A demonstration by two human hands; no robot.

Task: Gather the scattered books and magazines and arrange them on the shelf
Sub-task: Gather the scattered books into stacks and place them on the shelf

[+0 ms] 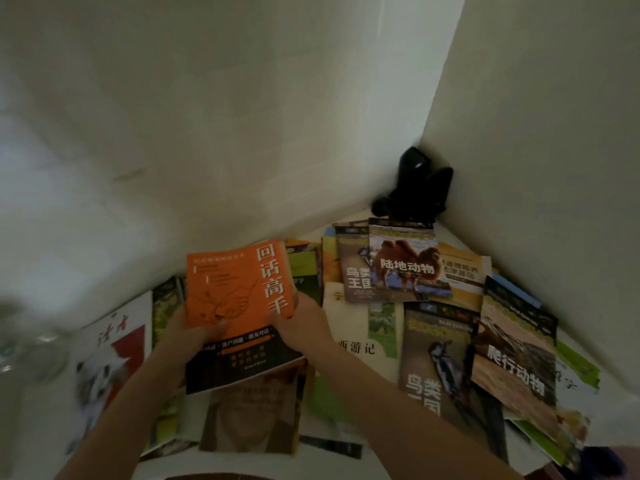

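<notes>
Left hand [194, 332] grips orange book [239, 306] at its left edge, thumb curled over the cover. Right hand [301, 327] grips the same book's right edge, fingers wrapped round it. Book is raised, tilted, above the pile near the counter's [349, 220] back-left edge by the wall. Under it, a magazine with a face cover [249, 417]. Left: white dog magazine [104, 362]. Right: white book [353, 327], woodpecker book [440, 362], reptile book [516, 362], all overlapping. Toward back corner: camel book [401, 265] over others, black object [415, 188] in the corner itself. No containers visible.
</notes>
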